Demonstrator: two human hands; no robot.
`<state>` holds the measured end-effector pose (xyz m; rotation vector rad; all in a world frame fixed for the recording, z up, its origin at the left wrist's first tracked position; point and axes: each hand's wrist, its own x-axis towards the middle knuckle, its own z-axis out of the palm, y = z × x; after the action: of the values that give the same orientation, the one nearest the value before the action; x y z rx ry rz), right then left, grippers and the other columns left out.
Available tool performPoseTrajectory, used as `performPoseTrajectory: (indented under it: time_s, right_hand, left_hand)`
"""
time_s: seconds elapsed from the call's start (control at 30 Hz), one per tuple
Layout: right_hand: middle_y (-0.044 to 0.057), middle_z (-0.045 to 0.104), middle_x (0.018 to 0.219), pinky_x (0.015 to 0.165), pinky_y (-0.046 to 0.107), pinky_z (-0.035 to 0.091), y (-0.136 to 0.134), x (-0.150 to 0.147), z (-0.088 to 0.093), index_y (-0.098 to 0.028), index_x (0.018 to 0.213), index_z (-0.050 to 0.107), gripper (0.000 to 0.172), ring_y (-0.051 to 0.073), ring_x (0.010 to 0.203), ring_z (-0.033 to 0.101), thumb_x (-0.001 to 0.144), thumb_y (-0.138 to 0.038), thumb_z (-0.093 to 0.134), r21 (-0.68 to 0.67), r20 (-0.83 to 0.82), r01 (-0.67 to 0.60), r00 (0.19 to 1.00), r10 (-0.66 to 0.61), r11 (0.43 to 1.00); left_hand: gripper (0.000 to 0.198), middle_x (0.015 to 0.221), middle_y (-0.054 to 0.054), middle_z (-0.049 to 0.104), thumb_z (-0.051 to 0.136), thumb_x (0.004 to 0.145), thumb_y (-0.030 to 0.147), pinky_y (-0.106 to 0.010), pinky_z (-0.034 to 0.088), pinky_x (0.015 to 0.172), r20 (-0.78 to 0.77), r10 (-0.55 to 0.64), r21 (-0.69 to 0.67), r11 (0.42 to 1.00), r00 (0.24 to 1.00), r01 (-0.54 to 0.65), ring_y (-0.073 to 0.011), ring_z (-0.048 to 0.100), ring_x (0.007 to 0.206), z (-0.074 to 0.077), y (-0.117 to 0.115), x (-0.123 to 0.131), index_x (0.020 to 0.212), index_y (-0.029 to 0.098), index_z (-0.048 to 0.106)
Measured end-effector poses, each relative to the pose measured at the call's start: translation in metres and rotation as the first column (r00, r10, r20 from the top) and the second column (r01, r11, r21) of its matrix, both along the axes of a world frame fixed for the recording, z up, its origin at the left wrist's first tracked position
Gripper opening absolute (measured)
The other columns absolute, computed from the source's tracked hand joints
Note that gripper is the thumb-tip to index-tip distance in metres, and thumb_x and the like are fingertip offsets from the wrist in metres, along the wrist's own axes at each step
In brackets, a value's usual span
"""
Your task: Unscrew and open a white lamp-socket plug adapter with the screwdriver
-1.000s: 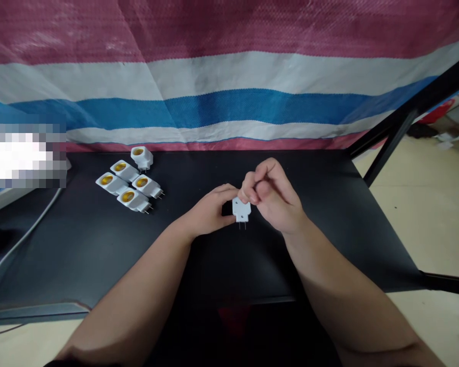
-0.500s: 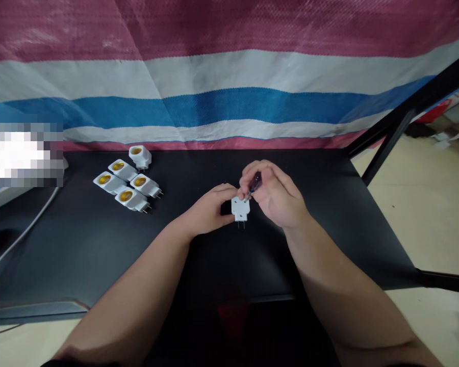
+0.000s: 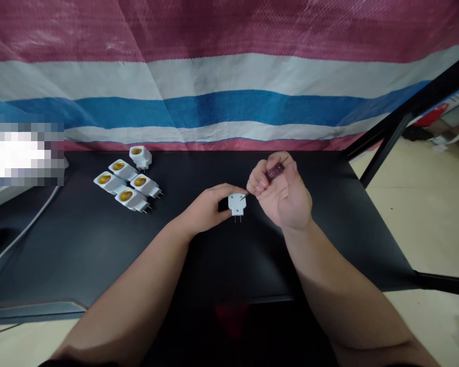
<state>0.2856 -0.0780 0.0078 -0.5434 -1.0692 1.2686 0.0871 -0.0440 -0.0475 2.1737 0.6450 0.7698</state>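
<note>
My left hand (image 3: 204,209) grips a white plug adapter (image 3: 237,204) at its left side, holding it just above the table with its two metal prongs pointing toward me. My right hand (image 3: 283,193) is closed around a small screwdriver with a dark red handle (image 3: 274,172). Its thin metal shaft (image 3: 245,195) reaches toward the adapter's upper right corner, and its tip looks very close to the white plastic. Several white adapters with yellow-lined sockets (image 3: 139,186) lie in a cluster to the left of my hands.
A black table (image 3: 99,255) lies under everything, backed by a red, white and blue striped woven tarp (image 3: 229,107). A white cable (image 3: 23,239) runs along the left side. Black metal table legs (image 3: 386,150) stand at right, above a beige floor (image 3: 436,219).
My right hand has moved up and to the right, drawing the screwdriver back from the adapter's face. The adapter in my left hand has shifted slightly left.
</note>
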Motion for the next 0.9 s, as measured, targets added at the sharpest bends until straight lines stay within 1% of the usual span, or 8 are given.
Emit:
performPoseTrajectory:
  time_s: [0.1,0.33,0.43,0.53,0.6,0.67,0.73,0.9]
  right_hand:
    - [-0.002,0.049,0.074,0.063,0.033,0.043,0.0,-0.006,-0.005,-0.028,0.094,0.056,0.039,0.017,0.066,0.045,0.102,-0.066,0.062,0.038,0.041,0.011,0.999,-0.013,0.999]
    - [-0.001,0.052,0.081,0.063,0.031,0.042,0.005,-0.012,-0.021,-0.027,0.094,0.058,0.031,0.015,0.067,0.047,0.107,-0.056,0.06,0.142,0.089,0.016,0.996,-0.028,0.99]
    - [0.001,0.059,0.09,0.065,0.032,0.048,0.003,-0.007,-0.022,-0.027,0.1,0.067,0.02,0.015,0.074,0.056,0.109,-0.044,0.061,0.268,0.254,0.055,0.959,-0.126,0.962]
    - [0.003,0.067,0.098,0.071,0.033,0.055,-0.003,-0.002,-0.015,-0.027,0.105,0.077,0.007,0.017,0.084,0.065,0.103,-0.031,0.072,0.499,0.438,0.15,0.806,-0.398,0.854]
    - [0.001,0.068,0.092,0.069,0.033,0.056,-0.006,0.0,-0.01,-0.027,0.106,0.081,0.01,0.016,0.079,0.065,0.096,-0.023,0.08,0.615,0.439,0.243,0.685,-0.582,0.75]
    - [-0.001,0.068,0.086,0.066,0.032,0.057,-0.008,0.0,-0.008,-0.027,0.107,0.082,0.017,0.014,0.071,0.064,0.092,-0.019,0.084,0.656,0.413,0.319,0.607,-0.679,0.684]
    - [-0.001,0.07,0.085,0.068,0.032,0.059,-0.009,0.0,-0.009,-0.027,0.111,0.081,0.022,0.015,0.072,0.068,0.092,-0.017,0.084,0.632,0.427,0.332,0.606,-0.672,0.701]
    - [0.001,0.076,0.092,0.081,0.036,0.065,-0.01,0.005,-0.015,-0.025,0.116,0.073,0.023,0.019,0.088,0.078,0.096,-0.025,0.082,0.364,0.431,0.225,0.819,-0.378,0.904]
  left_hand:
    - [0.059,0.137,-0.01,0.075,0.072,0.084,0.003,-0.044,0.056,0.108,0.007,0.018,0.016,1.0,1.0,-0.018,-0.0251,0.073,0.121,0.0,-0.001,0.001,0.14,0.023,0.067]
    - [0.045,0.127,-0.009,0.079,0.074,0.086,0.009,-0.055,0.051,0.115,-0.087,0.027,0.039,0.999,0.996,-0.024,-0.029,0.073,0.122,-0.001,-0.002,0.003,0.129,0.022,0.071]
    - [0.043,0.13,-0.008,0.078,0.077,0.087,0.013,-0.057,0.05,0.117,-0.108,0.021,0.029,0.999,0.994,-0.019,-0.03,0.072,0.125,-0.003,-0.003,0.002,0.128,0.023,0.071]
    - [0.043,0.13,-0.007,0.078,0.077,0.088,0.016,-0.059,0.047,0.12,-0.105,0.007,0.012,1.0,0.994,-0.006,-0.0294,0.073,0.124,-0.004,-0.005,0.003,0.13,0.025,0.072]
    - [0.044,0.13,-0.007,0.078,0.077,0.089,0.016,-0.061,0.044,0.123,-0.106,-0.017,0.001,1.0,0.994,0.017,-0.0303,0.072,0.126,-0.003,-0.008,0.005,0.131,0.027,0.073]
    - [0.048,0.129,-0.007,0.078,0.078,0.087,0.014,-0.063,0.04,0.126,-0.108,-0.043,-0.007,0.999,0.993,0.043,-0.0313,0.071,0.128,-0.001,-0.011,0.008,0.133,0.027,0.073]
    - [0.051,0.128,-0.007,0.078,0.077,0.085,0.012,-0.063,0.038,0.126,-0.116,-0.061,-0.023,0.998,0.991,0.058,-0.0313,0.07,0.127,0.001,-0.013,0.011,0.133,0.027,0.074]
    - [0.043,0.124,-0.007,0.079,0.078,0.087,0.015,-0.054,0.05,0.115,-0.066,-0.088,-0.06,0.995,0.994,0.084,-0.0301,0.07,0.124,0.005,-0.012,0.01,0.128,0.026,0.076]
